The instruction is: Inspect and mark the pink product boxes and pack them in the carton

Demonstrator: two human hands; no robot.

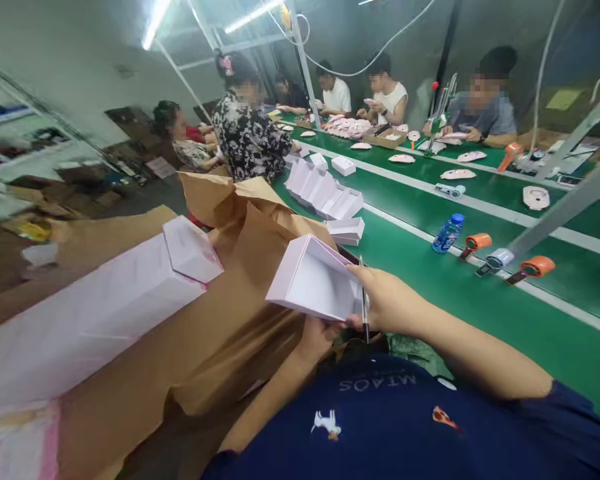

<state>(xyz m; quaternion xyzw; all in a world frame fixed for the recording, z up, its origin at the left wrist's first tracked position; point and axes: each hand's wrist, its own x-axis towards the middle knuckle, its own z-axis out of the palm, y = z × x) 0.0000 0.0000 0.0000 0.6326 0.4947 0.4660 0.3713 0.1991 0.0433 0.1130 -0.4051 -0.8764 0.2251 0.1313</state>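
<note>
An open white cardboard box (pixel 325 283) with pinkish edges is tilted in front of my chest, its hollow inside facing me. From below, my left hand (pixel 320 335) is closed on its lower edge, with some fingers hidden beneath. My right hand (pixel 387 299) grips the right end of the box. A thin pen-like tool (pixel 365 303) with a dark end also sits in that hand; its exact kind cannot be made out. Just beyond lies a white box part (pixel 347 231) on the green table (pixel 400 263).
A long row of white boxes (pixel 95 320) lies on brown paper (pixel 230 300) at left. More open boxes (pixel 323 190) stand ahead. On the right are a blue bottle (pixel 449 233) and several handheld fans (pixel 535 267). Co-workers (pixel 250 127) sit or stand along the table.
</note>
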